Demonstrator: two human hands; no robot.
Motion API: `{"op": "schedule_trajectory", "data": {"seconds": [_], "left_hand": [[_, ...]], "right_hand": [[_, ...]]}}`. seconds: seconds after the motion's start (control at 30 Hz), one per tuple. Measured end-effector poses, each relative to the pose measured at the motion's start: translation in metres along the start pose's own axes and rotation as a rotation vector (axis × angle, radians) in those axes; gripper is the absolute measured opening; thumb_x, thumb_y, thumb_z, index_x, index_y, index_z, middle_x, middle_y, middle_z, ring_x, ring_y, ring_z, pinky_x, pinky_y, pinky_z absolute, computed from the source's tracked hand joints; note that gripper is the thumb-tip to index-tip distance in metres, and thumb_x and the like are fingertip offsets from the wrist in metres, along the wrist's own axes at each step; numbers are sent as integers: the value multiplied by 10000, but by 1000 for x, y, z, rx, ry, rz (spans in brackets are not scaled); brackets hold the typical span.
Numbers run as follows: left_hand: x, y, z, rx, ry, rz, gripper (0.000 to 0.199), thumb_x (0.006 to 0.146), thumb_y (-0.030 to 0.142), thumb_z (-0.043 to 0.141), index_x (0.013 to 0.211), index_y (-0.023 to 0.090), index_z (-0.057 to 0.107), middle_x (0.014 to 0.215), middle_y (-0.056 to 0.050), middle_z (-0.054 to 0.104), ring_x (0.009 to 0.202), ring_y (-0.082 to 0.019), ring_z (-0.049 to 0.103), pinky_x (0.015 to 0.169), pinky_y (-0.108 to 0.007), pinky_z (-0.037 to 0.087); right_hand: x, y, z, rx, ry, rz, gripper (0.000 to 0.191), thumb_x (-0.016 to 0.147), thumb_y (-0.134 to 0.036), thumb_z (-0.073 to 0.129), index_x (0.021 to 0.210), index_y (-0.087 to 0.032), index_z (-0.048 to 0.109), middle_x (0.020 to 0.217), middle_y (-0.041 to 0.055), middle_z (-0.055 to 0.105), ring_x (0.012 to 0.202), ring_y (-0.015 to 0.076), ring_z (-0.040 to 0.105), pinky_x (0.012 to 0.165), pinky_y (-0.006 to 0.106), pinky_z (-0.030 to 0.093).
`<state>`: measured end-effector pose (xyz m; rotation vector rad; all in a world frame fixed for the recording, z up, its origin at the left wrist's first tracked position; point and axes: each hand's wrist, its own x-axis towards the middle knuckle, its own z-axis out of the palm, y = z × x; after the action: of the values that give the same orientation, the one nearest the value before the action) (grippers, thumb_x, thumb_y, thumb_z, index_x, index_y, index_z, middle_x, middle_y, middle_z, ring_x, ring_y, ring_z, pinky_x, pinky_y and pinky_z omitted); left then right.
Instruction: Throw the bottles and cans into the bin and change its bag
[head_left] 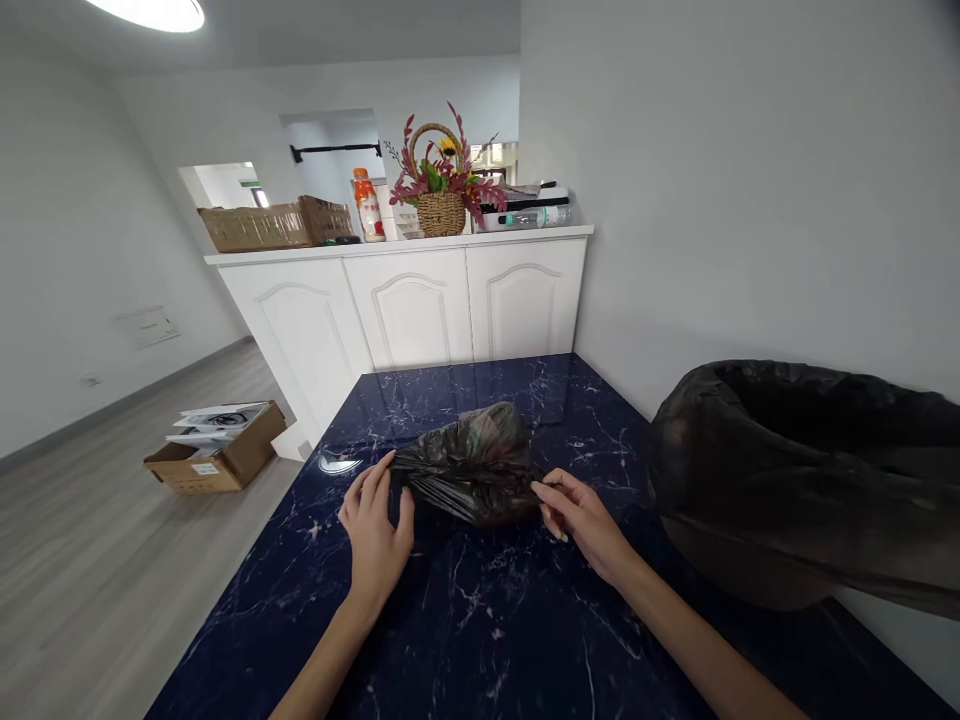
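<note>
A crumpled black plastic bag (480, 455) with something bulky inside lies on the dark blue marbled table (480, 620). At its left end, my left hand (379, 525) has its fingertips on a stretched part of the plastic, with the thumb apart from the fingers. My right hand (581, 515) pinches the bag's right edge between thumb and fingers. What the bag contains is hidden by the plastic.
A large bin lined with a black bag (750, 500) stands at the table's right. Beyond the table, a white cabinet (420, 310) bears a flower basket (441, 213), bottles and a cardboard tray (262, 228). An open cardboard box (232, 465) sits on the floor at left.
</note>
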<state>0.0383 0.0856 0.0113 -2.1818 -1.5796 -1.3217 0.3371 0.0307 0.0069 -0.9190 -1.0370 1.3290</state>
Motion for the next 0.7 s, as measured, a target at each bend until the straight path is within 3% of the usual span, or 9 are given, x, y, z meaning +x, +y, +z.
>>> {"op": "schedule_trajectory", "data": {"seconds": [0.1, 0.17, 0.27, 0.33, 0.4, 0.47, 0.57, 0.63, 0.7], "left_hand": [[1, -7, 3, -84, 29, -76, 332, 1079, 340, 484, 1373, 256, 614, 1478, -113, 650, 1354, -348, 536, 1154, -593, 386], [1, -5, 2, -108, 39, -56, 335, 1068, 311, 490, 1377, 252, 605, 1461, -117, 653, 1359, -341, 537, 1166, -593, 388], [-2, 6, -2, -85, 90, 23, 307, 1043, 262, 525, 1341, 255, 599, 1422, -120, 643, 1362, -338, 533, 1175, -594, 377], [-5, 17, -5, -97, 152, 83, 273, 1016, 235, 566, 1289, 240, 582, 1389, -138, 622, 1349, -333, 546, 1153, -572, 405], [-8, 26, -6, -129, 154, 170, 334, 989, 209, 608, 1312, 234, 530, 1442, -161, 581, 1385, -332, 536, 1148, -553, 421], [-11, 31, -5, -130, 42, 263, 434, 992, 181, 607, 1399, 244, 470, 1538, -167, 544, 1457, -328, 489, 1174, -549, 396], [-13, 31, -1, -61, -128, 308, 475, 1032, 193, 578, 1488, 258, 461, 1484, -140, 627, 1440, -317, 496, 1169, -542, 374], [-12, 27, 0, -43, -136, 274, 376, 1040, 250, 600, 1415, 267, 582, 1291, -110, 724, 1282, -310, 579, 1100, -525, 406], [-10, 23, 0, -97, -135, 217, 213, 1030, 299, 622, 1216, 283, 726, 1099, -76, 758, 1116, -294, 617, 1032, -505, 427]], "right_hand": [[1, 2, -2, 28, 37, 3, 430, 910, -580, 777, 817, -225, 553, 635, -67, 517, 494, 81, 426, 507, 255, 349], [1, 6, -1, -41, 91, -39, 412, 922, -591, 752, 876, -235, 549, 679, -65, 515, 490, 82, 422, 495, 262, 353], [-3, 12, 2, -269, 238, -250, 365, 943, -519, 747, 1059, -269, 507, 843, -46, 551, 511, 84, 457, 504, 273, 395], [-8, 14, 6, -456, 272, -434, 380, 950, -432, 751, 1178, -289, 482, 1028, 10, 578, 582, 96, 525, 532, 283, 444], [-14, 14, 11, -623, 168, -542, 446, 952, -372, 740, 1310, -308, 483, 1284, 96, 561, 649, 105, 573, 563, 300, 493], [-18, 12, 15, -743, -15, -523, 564, 960, -349, 719, 1460, -349, 458, 1483, 142, 495, 657, 101, 588, 595, 321, 530], [-20, 12, 19, -811, -199, -396, 648, 990, -349, 673, 1578, -389, 405, 1429, 126, 589, 588, 95, 570, 590, 330, 528], [-19, 12, 19, -780, -193, -385, 529, 1010, -365, 644, 1521, -364, 510, 1351, 120, 620, 603, 110, 582, 581, 329, 518], [-17, 13, 19, -715, -149, -402, 348, 1020, -397, 635, 1360, -321, 655, 1265, 115, 623, 623, 124, 577, 581, 331, 508]]}}
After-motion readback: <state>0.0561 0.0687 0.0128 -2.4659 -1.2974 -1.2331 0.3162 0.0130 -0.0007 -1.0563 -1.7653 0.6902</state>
